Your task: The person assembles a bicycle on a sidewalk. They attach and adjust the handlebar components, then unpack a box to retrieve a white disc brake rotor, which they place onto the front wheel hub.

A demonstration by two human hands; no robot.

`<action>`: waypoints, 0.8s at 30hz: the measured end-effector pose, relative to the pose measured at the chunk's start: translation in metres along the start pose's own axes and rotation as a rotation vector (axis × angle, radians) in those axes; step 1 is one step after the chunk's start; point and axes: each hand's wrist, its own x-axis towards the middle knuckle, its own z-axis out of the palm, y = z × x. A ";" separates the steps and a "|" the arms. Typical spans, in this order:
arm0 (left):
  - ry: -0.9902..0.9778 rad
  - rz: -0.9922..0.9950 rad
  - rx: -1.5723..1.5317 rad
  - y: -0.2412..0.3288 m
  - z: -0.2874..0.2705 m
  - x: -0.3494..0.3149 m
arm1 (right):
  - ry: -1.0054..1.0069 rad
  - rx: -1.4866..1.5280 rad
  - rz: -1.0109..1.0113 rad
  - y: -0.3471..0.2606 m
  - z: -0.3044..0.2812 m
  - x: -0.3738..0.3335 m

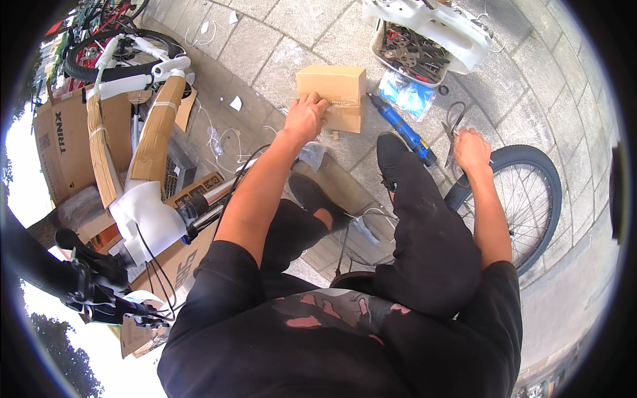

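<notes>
My left hand [306,117] grips the near left side of a small brown cardboard box [348,83] on the paving, its fingers bent against the face with clear tape. Off to the right, my right hand [472,150] is closed around a pair of scissors [456,114]; a dark handle loop shows beyond the fingers, and the rest is partly hidden by the hand. Between the box and the right hand lies a blue and black cylindrical power tool [405,131]. Just beyond it is a clear plastic bag with blue contents [406,95].
A bicycle wheel [527,199] lies beneath my right forearm. A white tub [378,50] full of hand tools stands at the far right. On the left are a partly wrapped white bicycle frame [174,65], large cartons [70,146] and handlebars. Plastic scraps and ties [215,142] litter the paving.
</notes>
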 end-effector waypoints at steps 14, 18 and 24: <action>-0.112 0.184 0.053 0.062 0.006 -0.015 | 0.139 0.357 -0.464 -0.232 0.013 0.084; -0.078 0.131 -0.049 0.083 0.031 -0.024 | 0.163 0.247 -0.519 -0.244 0.022 0.087; 0.094 0.215 -0.082 0.084 0.039 -0.048 | 0.161 0.158 -0.542 -0.252 0.021 0.095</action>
